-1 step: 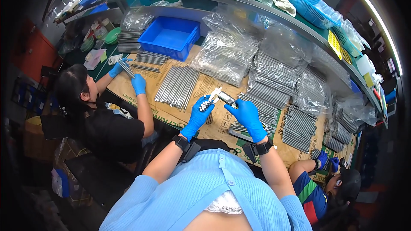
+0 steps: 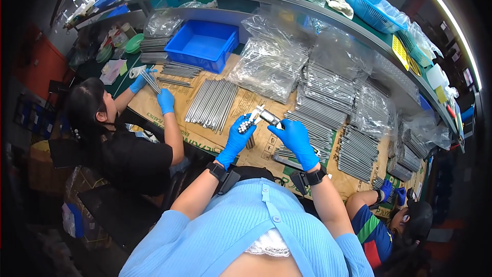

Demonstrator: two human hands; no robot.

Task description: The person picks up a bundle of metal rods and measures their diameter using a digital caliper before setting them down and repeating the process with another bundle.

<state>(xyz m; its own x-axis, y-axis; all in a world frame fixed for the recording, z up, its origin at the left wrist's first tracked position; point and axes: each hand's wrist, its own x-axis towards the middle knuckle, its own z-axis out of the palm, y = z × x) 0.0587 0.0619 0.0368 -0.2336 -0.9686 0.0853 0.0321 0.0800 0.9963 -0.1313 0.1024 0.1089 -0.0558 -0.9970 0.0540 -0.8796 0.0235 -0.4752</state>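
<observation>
My left hand (image 2: 240, 132), in a blue glove, is closed around a bundle of metal rods (image 2: 245, 127); their round ends face up. My right hand (image 2: 293, 136), gloved the same way, grips a digital caliper (image 2: 268, 117). The caliper's jaws reach over to the rod ends at the left hand; whether they clamp a rod is too small to tell. Both hands are above the brown-papered bench (image 2: 256, 156). Left of them lies a row of loose rods (image 2: 211, 105), and to the right are more rods (image 2: 313, 128).
A blue bin (image 2: 202, 46) stands at the back left. Plastic-bagged rods (image 2: 271, 61) lie behind my hands. Overhead runs a shelf with baskets (image 2: 371, 7). A co-worker (image 2: 128, 143) at the left holds rods; another co-worker (image 2: 379, 220) handles rods at the right.
The caliper in my right hand has shifted very slightly to the left by the rod ends. Everything else looks the same.
</observation>
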